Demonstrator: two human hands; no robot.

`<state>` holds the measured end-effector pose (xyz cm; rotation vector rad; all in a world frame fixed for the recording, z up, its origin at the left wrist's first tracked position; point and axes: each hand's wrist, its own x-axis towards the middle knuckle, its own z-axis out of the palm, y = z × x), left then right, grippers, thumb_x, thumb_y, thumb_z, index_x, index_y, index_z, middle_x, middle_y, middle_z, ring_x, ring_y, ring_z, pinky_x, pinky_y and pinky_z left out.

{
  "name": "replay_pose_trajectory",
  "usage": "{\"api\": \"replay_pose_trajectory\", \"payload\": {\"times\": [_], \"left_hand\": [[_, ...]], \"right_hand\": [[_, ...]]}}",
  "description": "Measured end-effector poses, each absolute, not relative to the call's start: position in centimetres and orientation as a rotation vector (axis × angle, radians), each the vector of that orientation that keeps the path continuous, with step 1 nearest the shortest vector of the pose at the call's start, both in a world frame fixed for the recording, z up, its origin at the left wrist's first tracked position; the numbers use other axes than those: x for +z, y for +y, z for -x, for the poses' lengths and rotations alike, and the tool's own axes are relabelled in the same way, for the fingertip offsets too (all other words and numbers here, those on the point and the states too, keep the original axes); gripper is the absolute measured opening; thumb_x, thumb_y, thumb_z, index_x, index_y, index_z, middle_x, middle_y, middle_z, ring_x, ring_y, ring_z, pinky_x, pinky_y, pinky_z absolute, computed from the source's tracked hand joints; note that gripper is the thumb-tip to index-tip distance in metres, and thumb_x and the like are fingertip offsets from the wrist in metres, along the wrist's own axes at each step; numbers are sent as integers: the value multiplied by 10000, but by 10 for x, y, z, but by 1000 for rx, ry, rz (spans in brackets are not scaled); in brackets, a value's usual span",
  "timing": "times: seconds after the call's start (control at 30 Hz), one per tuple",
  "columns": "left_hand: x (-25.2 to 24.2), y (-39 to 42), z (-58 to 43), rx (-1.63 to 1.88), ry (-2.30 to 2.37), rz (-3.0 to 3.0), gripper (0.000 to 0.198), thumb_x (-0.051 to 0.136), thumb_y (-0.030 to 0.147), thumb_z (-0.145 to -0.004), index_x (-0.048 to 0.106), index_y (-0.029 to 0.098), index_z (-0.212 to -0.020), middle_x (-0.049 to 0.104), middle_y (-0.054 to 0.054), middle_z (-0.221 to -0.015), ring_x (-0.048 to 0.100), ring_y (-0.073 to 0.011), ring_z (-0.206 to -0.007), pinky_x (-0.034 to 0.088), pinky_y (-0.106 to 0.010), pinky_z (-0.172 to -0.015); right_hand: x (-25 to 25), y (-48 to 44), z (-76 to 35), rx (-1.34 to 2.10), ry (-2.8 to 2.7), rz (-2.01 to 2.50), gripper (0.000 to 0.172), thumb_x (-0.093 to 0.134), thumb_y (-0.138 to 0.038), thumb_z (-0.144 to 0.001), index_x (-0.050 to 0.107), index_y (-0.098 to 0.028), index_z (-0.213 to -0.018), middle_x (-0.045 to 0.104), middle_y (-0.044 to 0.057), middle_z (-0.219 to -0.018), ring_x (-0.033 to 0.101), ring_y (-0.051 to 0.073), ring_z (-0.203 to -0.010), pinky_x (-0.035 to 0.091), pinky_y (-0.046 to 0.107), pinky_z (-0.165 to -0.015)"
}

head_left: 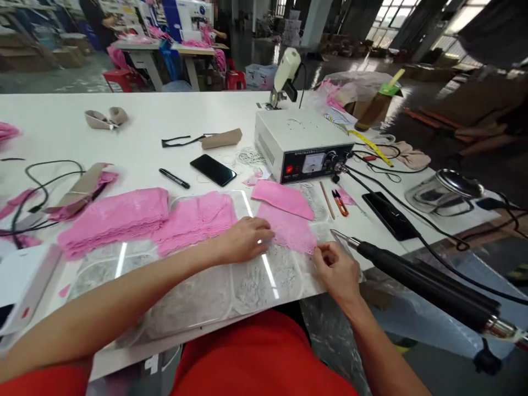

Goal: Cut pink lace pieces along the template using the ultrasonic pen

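Note:
A thin pink lace piece (289,228) lies on a clear plastic sheet (193,300) in front of me. My right hand (340,272) pinches its near right corner between thumb and fingertips. Bent over its left edge, my left hand (249,239) has its fingers closed on the lace. A smooth pink fabric piece (282,199) overlaps the lace at the back. Left of my left hand lie two stacks of pink lace, one nearer (202,217) and one farther left (119,217). A black-handled tool (429,280) points its metal tip close to my right hand.
Behind the lace stands a control box (305,143) with cables. Orange thread snips (340,203), a phone (213,169) and a marker (174,178) lie around. A lidded metal mug (443,192) stands right, a bottle (377,104) behind. People sit at sewing machines beyond.

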<state>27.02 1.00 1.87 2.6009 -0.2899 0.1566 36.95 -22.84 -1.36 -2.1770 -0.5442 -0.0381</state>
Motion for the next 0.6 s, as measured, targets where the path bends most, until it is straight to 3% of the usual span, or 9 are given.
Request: {"api": "replay_pose_trajectory", "payload": {"times": [0.1,0.37,0.6], "left_hand": [[8,6,-253,159,-336,-2729,217,553,215,-938,647,156,-1125,635,-125,-1159,598,-255,-1085,459,-409,-941],[24,-22,-235,69,-461,-2850,273,407,182,-1001,671,166,-936,637,-54,-869,598,-155,-774,449,-293,-748],[20,-36,-246,233,-477,-2792,263,415,208,-1010,675,168,-1028,650,-77,-1040,591,-168,-886,457,-280,-792]], "right_hand": [[-12,-240,-366,-56,-579,2238,211,544,-421,-764,592,-225,-701,583,-23,-494,524,136,-450,410,276,-530],[-12,-270,-370,-6,-627,2399,171,528,-370,-808,572,-225,-730,588,-32,-526,532,130,-450,372,261,-500],[-13,-285,-370,-83,-675,2271,181,535,-350,-848,643,-208,-880,623,-13,-635,563,121,-537,457,234,-551]]}}
